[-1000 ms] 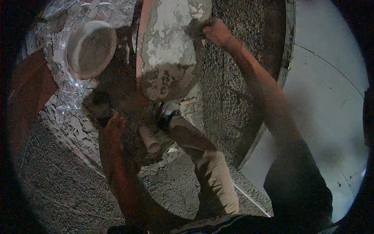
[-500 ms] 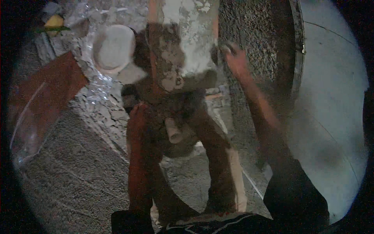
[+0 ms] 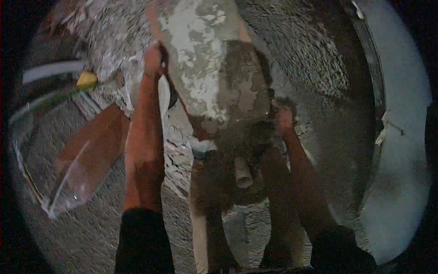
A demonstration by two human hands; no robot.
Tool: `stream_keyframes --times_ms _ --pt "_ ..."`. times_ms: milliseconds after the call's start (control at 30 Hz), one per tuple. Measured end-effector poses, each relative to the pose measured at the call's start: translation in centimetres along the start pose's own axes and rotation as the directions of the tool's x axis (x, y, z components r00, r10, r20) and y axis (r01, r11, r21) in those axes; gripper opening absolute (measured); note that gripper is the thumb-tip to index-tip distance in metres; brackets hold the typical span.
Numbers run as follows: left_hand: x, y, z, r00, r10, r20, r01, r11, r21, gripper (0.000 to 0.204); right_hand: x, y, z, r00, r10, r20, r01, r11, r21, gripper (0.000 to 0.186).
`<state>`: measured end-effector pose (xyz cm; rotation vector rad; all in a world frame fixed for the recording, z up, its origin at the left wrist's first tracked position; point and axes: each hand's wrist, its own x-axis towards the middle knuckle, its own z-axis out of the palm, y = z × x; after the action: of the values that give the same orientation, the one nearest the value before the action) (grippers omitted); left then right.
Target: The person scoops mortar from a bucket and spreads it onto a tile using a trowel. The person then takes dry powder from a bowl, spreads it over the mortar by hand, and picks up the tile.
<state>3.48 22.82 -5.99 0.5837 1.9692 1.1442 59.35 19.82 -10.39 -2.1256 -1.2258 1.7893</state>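
Note:
A long slab-like piece (image 3: 196,55) lies ahead of me, its top mottled with grey and whitish patches and its side edges orange-brown. My left hand (image 3: 155,59) is at its far left edge, fingers curled in against the rim. Beside the near right corner is my right hand (image 3: 284,118), its fingers bent inward; shadow hides what they hold, if anything. Between my legs, below the slab's near end, a short pale tube (image 3: 243,173) sticks out toward me. My left forearm covers much of a white oval basin (image 3: 165,93).
A reddish-brown sheet (image 3: 98,141) lies on the rough ground at left, with clear plastic (image 3: 75,196) at its near end. Farther off is a yellow piece (image 3: 86,80). A long dark edge (image 3: 375,68) borders a pale smooth surface (image 3: 406,137) at right.
My left hand has gone from the slab's near left corner forward along its left edge. My right hand has come back toward me along the right side. The whole view has shifted.

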Motion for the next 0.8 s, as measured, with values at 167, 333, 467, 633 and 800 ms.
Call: stream_keyframes --times_ms 167,333,467,633,800 --pt "9.3 1.8 -7.9 0.987 -0.046 0.153 0.022 0.988 0.154 0.038 -1.2 -3.3 7.2 0.973 -0.188 0.136 0.135 0.936 0.324 0.059" --pt "-1.4 1.9 4.8 0.922 -0.385 0.04 0.379 0.879 -0.289 0.026 -5.3 3.7 -2.7 0.769 -0.637 -0.065 0.629 0.77 -0.105 0.056" --pt "-1.8 11.4 1.3 0.912 -0.4 -0.093 0.357 0.884 -0.302 0.022 -11.0 -9.4 -3.9 0.734 -0.675 -0.07 0.669 0.701 0.247 0.041" --pt "-5.8 13.0 -4.6 0.913 -0.389 0.121 0.407 0.881 -0.24 0.026 -20.8 -19.3 -10.6 0.973 -0.162 0.166 0.211 0.914 -0.348 0.042" --pt "-8.0 27.8 -1.5 0.898 -0.438 0.046 0.424 0.887 0.182 0.045 -24.7 -27.4 -17.9 0.97 -0.221 0.097 0.066 0.632 0.772 0.033"
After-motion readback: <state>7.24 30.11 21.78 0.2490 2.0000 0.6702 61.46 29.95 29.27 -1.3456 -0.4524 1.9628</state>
